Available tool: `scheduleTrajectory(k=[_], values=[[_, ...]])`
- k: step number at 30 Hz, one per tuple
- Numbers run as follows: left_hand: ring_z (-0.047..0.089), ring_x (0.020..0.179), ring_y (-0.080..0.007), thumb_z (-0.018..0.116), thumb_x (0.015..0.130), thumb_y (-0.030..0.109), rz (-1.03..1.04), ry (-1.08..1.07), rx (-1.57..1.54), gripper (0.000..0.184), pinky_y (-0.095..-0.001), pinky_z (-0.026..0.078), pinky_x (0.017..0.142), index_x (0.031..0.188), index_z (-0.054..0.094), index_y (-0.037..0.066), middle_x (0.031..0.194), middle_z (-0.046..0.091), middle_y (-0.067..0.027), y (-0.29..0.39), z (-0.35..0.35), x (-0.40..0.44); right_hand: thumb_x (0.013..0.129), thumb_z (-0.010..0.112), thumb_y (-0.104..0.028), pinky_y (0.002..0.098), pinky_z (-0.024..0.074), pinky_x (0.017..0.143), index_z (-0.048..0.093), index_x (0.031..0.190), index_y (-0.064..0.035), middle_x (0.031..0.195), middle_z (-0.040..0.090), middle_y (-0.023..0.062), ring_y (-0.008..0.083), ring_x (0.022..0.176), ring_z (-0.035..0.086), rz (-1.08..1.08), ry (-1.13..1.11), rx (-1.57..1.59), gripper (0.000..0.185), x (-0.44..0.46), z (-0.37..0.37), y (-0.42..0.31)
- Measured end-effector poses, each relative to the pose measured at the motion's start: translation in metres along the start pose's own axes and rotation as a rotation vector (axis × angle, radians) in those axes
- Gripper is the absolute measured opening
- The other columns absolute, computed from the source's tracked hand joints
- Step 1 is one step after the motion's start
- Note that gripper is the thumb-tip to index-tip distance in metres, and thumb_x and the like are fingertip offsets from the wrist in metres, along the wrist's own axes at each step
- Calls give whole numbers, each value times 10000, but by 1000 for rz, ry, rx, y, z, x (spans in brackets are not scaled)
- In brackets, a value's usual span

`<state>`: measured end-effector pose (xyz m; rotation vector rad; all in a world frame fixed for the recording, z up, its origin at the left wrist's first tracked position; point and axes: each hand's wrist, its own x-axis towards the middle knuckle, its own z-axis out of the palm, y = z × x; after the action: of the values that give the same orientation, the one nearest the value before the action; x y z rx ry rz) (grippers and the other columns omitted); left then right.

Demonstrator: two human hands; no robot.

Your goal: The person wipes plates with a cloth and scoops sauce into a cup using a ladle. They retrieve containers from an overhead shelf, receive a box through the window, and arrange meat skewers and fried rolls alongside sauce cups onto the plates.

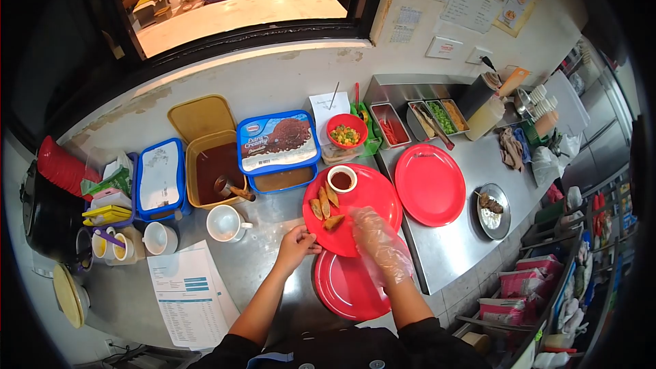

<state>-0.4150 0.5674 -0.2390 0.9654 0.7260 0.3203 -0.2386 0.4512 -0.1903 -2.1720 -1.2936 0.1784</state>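
A red plate (377,190) holds several cut fried spring rolls (324,203) on its left side and a small white cup of dark dipping sauce (342,179) near its far edge. At the plate's near left rim, my left hand (296,247) grips the edge between thumb and fingers. My right hand (377,242), in a clear plastic glove, is over the plate's right side, just right of the rolls. Its fingers are obscured by the crinkled glove, so their grip is unclear. Another red plate (338,290) lies partly beneath, nearer my body.
Right of my hands are a red plate (429,184) and a metal plate with a skewer (490,208). Beyond stand a red bowl of diced vegetables (346,131) and an ice cream tub (279,142). White mugs (227,223) and printed papers (188,294) lie left.
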Motion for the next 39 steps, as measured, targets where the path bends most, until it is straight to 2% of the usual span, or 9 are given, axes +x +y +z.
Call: scheduleTrajectory(k=[3, 6, 10, 12, 13, 15, 18, 22, 39], values=[[650, 741, -184, 534, 917, 78, 1, -18, -12, 269, -288, 578, 672, 1155, 495, -41, 871, 607, -110, 2, 0, 0, 939, 384, -241, 396, 470, 629, 625, 833, -52, 790, 605, 133, 289, 690, 596, -30, -17, 134, 324, 9, 13, -25], [650, 741, -186, 537, 914, 75, -7, -22, 8, 276, -290, 579, 677, 1160, 488, -40, 871, 607, -110, 2, -2, 0, 934, 399, -263, 418, 473, 679, 630, 876, -60, 854, 613, 148, 301, 733, 609, 206, -283, 368, 313, 11, 11, -27], [650, 740, -185, 539, 913, 74, 4, -28, -7, 277, -290, 579, 681, 1161, 486, -37, 866, 608, -108, 2, -2, 1, 911, 458, -272, 417, 478, 673, 644, 849, -72, 826, 615, 145, 301, 754, 618, 173, -96, 560, 280, -6, 63, 26], [648, 739, -181, 540, 914, 74, -13, -23, 12, 268, -286, 578, 681, 1154, 490, -34, 865, 610, -101, 3, -3, 2, 861, 612, -191, 328, 482, 613, 627, 897, -7, 701, 610, 98, 177, 686, 619, 13, -50, -143, 189, -10, 51, 26], [648, 739, -181, 540, 914, 74, -14, -21, 11, 268, -286, 578, 681, 1154, 490, -34, 865, 610, -101, 4, -3, 1, 861, 612, -191, 328, 482, 613, 627, 897, -7, 701, 610, 98, 177, 686, 619, 12, -52, -143, 189, -10, 44, 18], [647, 738, -174, 540, 915, 77, -1, -30, 21, 260, -282, 575, 679, 1147, 495, -30, 867, 610, -96, 5, -2, 0, 803, 691, -188, 313, 466, 521, 618, 866, 7, 613, 591, 56, 164, 577, 599, 386, -65, 197, 218, -5, 29, 2], [645, 739, -169, 542, 915, 80, -11, -22, 16, 261, -279, 573, 676, 1150, 501, -27, 865, 611, -92, 6, -1, -2, 783, 716, -166, 299, 448, 470, 617, 862, 16, 592, 591, 39, 141, 515, 572, 581, 7, 636, 221, 2, 32, -12], [645, 740, -169, 540, 917, 83, -7, -36, 14, 254, -277, 572, 675, 1144, 508, -26, 864, 612, -92, 4, -2, 0, 787, 716, -156, 275, 444, 480, 615, 871, 14, 628, 599, 55, 119, 547, 572, 445, 30, 427, 215, 8, 56, 0], [649, 728, -191, 547, 911, 87, -18, -51, 43, 359, -292, 574, 671, 1241, 466, -27, 879, 609, -111, 1, -5, -9, 794, 694, -108, 245, 457, 526, 622, 972, 23, 728, 614, 54, 110, 582, 554, 548, 60, 745, 233, 25, 36, -16]])
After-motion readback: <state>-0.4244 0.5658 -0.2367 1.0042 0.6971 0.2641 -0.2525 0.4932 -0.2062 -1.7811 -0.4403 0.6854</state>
